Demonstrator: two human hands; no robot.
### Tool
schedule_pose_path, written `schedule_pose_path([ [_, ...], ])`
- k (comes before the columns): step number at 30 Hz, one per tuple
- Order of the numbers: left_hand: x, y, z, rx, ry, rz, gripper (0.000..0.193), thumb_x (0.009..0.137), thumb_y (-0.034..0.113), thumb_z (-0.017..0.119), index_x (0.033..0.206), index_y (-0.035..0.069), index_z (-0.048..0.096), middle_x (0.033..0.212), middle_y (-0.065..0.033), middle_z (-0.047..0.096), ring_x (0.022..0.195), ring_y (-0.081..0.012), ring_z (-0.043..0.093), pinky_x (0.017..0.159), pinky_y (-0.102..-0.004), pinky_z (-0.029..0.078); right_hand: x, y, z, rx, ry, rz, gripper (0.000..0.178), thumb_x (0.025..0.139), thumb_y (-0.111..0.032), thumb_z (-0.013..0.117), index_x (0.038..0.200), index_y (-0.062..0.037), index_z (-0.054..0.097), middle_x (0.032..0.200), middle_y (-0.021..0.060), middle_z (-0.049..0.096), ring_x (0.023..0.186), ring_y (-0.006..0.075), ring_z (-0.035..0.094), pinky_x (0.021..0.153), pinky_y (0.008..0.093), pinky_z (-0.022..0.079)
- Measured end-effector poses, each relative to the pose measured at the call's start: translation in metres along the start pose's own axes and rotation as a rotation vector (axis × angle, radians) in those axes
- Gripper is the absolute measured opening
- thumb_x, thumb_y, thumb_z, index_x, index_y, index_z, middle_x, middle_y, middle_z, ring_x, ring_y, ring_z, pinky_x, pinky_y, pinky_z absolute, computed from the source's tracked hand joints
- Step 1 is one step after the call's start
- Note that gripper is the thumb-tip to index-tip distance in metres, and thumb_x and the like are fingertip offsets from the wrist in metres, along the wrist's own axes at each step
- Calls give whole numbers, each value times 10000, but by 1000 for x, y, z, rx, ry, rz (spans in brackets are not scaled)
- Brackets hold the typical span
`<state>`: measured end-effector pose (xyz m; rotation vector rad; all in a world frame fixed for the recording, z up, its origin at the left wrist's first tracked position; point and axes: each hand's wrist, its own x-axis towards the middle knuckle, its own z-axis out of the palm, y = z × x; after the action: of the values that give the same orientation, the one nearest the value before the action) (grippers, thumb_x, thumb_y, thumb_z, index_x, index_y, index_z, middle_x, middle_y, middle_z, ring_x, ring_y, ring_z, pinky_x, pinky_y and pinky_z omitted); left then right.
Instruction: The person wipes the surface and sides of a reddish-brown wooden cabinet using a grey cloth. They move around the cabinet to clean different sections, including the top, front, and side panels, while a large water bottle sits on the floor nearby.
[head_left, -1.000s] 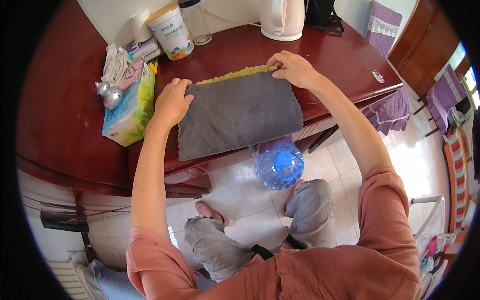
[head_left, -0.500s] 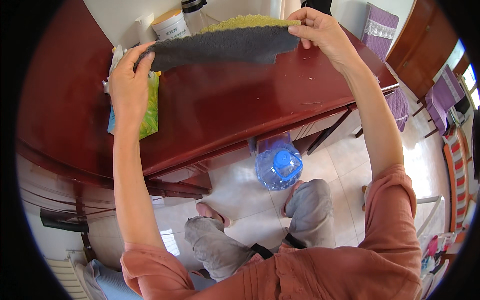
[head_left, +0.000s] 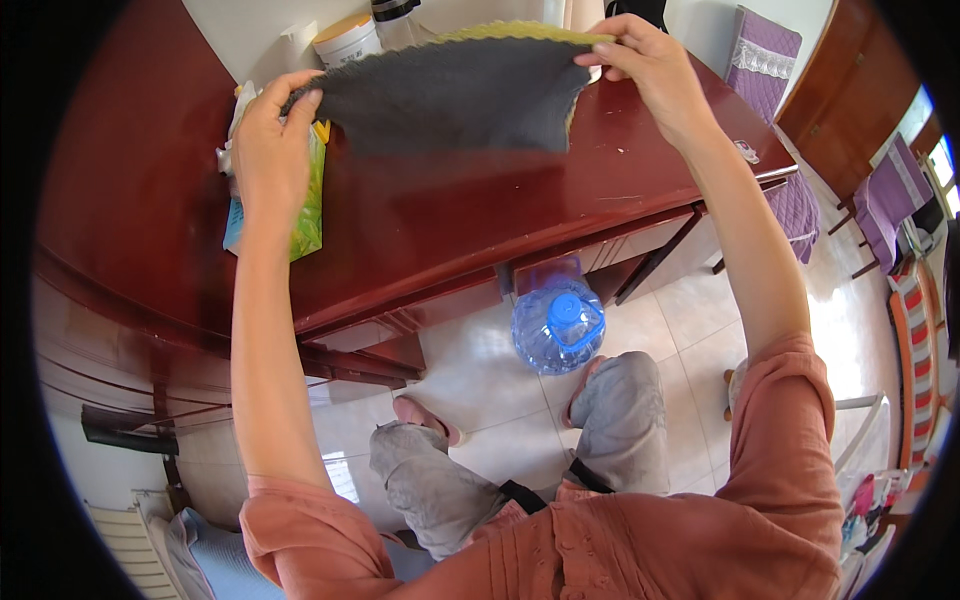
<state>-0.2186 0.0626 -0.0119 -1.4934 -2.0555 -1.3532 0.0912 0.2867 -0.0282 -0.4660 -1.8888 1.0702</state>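
A dark grey cloth with a yellow-green layer showing along its scalloped far edge hangs stretched between my two hands. My left hand pinches its left corner between thumb and fingers. At the other end, my right hand grips the right corner. The cloth is held above a dark red, glossy tabletop, and its lower part is slightly blurred. Just behind and below my left wrist lies a green and blue soft package, partly covered by my hand and forearm.
Against the wall stand a white tub with an orange lid and a clear black-topped bottle. A large water bottle with a blue cap is on the tiled floor under the table edge. Purple-covered chairs stand at right.
The cloth hangs lower and more spread out, showing more of its grey face. My left hand has shifted slightly right; both hands keep their grip.
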Motion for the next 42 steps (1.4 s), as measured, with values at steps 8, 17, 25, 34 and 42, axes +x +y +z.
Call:
schedule_pose_path([
  [8,-144,-8,48,90,-181,356,169,815,0,701,965,78,715,987,-70,715,997,-304,660,891,-445,491,-131,61,-15,51,-32,216,156,929,92,589,1046,1,637,1242,76,675,1021,102,623,926,266,493],
  [17,-282,-13,5,-31,-124,-67,316,881,19,695,1195,56,689,1314,-124,648,1193,-338,609,1008,-430,469,-72,28,63,-134,-10,-176,225,822,140,545,968,-8,631,1198,92,704,996,151,646,842,277,514],
  [25,-448,-105,-51,347,-289,-336,185,897,59,653,1079,48,688,1207,-151,656,1093,-387,619,944,-473,488,-70,-3,161,-156,-303,-220,359,876,70,600,1208,-60,647,1333,131,650,1173,333,656,980,420,553],
  [34,-483,-139,-43,375,-259,-552,115,934,135,633,1006,67,692,1029,-129,691,966,-368,636,846,-478,501,-66,60,195,-870,-164,-376,362,939,-303,701,1154,-12,704,1335,159,641,1268,345,587,1059,448,469],
  [42,-484,-142,-42,440,-257,-552,114,939,149,624,990,83,703,998,-122,695,936,-369,642,820,-481,504,-79,10,197,-601,-559,-240,285,824,-270,805,913,-26,687,1034,85,651,1031,305,642,886,426,516],
])
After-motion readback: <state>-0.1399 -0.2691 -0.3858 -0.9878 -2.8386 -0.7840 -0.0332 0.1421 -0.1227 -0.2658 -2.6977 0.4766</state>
